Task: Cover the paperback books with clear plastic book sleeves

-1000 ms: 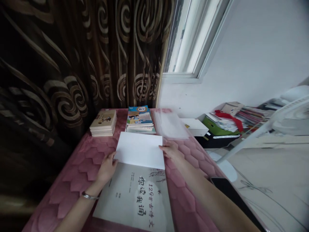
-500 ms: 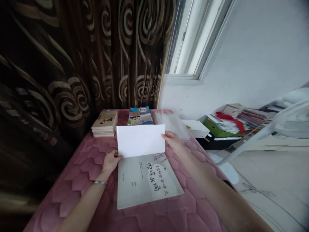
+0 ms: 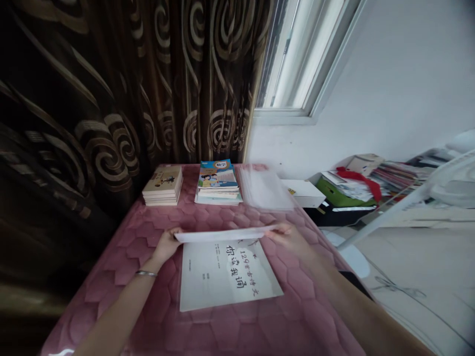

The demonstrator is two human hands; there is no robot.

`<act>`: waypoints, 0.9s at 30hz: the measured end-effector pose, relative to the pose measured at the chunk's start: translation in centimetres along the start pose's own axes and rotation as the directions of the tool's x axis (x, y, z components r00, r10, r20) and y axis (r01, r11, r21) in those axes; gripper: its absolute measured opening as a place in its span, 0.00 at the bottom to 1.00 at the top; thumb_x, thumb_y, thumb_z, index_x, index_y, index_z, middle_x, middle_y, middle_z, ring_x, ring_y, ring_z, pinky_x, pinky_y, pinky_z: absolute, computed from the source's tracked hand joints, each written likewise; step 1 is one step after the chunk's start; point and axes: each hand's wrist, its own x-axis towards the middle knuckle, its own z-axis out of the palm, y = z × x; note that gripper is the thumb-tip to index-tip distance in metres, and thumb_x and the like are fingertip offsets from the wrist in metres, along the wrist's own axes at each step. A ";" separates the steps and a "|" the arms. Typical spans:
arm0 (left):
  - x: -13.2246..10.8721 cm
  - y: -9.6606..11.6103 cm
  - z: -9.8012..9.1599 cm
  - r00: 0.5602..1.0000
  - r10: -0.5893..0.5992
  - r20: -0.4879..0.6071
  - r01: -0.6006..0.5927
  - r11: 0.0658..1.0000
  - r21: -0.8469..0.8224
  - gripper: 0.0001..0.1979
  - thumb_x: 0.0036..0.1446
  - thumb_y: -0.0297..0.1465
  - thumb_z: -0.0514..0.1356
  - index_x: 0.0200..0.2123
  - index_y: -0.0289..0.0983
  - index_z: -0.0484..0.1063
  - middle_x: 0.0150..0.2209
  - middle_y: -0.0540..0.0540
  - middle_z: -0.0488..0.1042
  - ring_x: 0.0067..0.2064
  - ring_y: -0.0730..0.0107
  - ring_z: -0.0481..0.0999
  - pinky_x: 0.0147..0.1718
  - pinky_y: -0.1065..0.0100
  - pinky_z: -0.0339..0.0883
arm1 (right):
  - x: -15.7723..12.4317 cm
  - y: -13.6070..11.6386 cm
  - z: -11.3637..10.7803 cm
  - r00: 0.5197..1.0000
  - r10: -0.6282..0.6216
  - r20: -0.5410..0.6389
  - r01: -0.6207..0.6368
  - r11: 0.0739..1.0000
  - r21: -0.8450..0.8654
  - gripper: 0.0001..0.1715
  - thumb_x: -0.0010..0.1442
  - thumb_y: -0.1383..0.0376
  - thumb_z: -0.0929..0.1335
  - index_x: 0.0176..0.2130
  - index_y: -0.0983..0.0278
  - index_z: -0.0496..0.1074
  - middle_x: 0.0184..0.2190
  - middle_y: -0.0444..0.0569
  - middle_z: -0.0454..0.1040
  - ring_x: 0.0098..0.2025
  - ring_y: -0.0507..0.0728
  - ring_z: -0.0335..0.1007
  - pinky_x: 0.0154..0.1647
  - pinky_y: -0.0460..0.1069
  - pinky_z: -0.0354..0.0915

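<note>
White paper sheet (image 3: 222,235) | left hand (image 3: 166,245) and right hand (image 3: 285,236) are pinching its two ends, fingers closed on it | step: holding it level | booklet (image 3: 226,277) lying just below the fingers | next: needs steady hands

Daylight is pouring through the window (image 3: 297,54) and blowing out its panes, while the curtain (image 3: 111,99) is sinking into deep shadow. The wide lens is warping the frame's edges.
</note>
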 end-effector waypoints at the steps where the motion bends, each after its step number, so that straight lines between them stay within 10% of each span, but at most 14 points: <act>1: 0.0 0.1 -0.1 1.000 0.003 0.026 -0.003 1.000 0.003 0.02 0.39 0.27 0.62 0.20 0.37 0.70 0.33 0.45 0.80 0.39 0.61 0.78 0.43 0.61 0.70 | -0.9 0.2 -0.1 1.000 -0.006 0.028 0.006 1.000 0.003 0.16 0.47 0.52 0.73 0.29 0.62 0.77 0.31 0.52 0.79 0.36 0.61 0.75 0.41 0.55 0.69; 10: 0.3 3.2 -1.2 0.942 0.102 0.320 -0.233 0.884 0.405 0.16 0.48 0.21 0.51 0.26 0.39 0.78 0.42 0.45 0.80 0.47 0.66 0.76 0.53 0.62 0.65 | -7.0 0.3 0.5 0.962 -0.151 0.227 0.153 0.988 0.010 0.10 0.55 0.57 0.70 0.26 0.59 0.78 0.33 0.51 0.80 0.47 0.60 0.74 0.51 0.57 0.68; 18: -6.7 6.6 6.9 0.846 0.110 0.521 -0.478 0.589 0.652 0.24 0.63 0.36 0.51 0.63 0.43 0.59 0.66 0.46 0.55 0.67 0.59 0.52 0.64 0.52 0.45 | -10.0 0.2 1.3 0.926 -0.157 0.342 0.251 0.935 -0.251 0.19 0.55 0.72 0.62 0.29 0.56 0.79 0.39 0.48 0.80 0.52 0.58 0.72 0.53 0.60 0.67; 27: -12.2 5.0 10.0 0.743 0.300 0.598 -0.662 0.464 0.589 0.30 0.65 0.39 0.49 0.67 0.48 0.42 0.69 0.46 0.41 0.69 0.56 0.45 0.64 0.47 0.45 | -12.4 -3.1 1.2 0.806 -0.086 0.586 0.411 0.794 -0.448 0.33 0.45 0.76 0.63 0.48 0.53 0.76 0.53 0.46 0.73 0.61 0.62 0.62 0.63 0.66 0.52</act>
